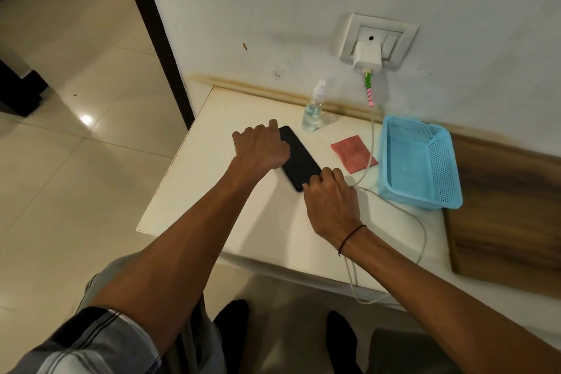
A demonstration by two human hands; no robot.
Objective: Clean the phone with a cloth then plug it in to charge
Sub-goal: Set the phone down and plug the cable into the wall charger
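Observation:
A black phone (300, 158) lies flat and slanted on the white table (212, 206). My left hand (262, 146) covers its far left end, fingers curled over the edge. My right hand (329, 197) is at its near end, fingertips curled at the bottom edge; the cable's plug is hidden under it. A pink cloth (353, 153) lies flat to the right of the phone. The white cable (420, 231) runs from the charger (367, 59) in the wall socket, across the cloth and table, loops over the front edge and comes back to my right hand.
A clear spray bottle (312, 112) stands by the wall behind the phone. A blue perforated basket (419, 161) sits at the right, beside a wooden panel (504, 206). Tiled floor lies to the left of the table.

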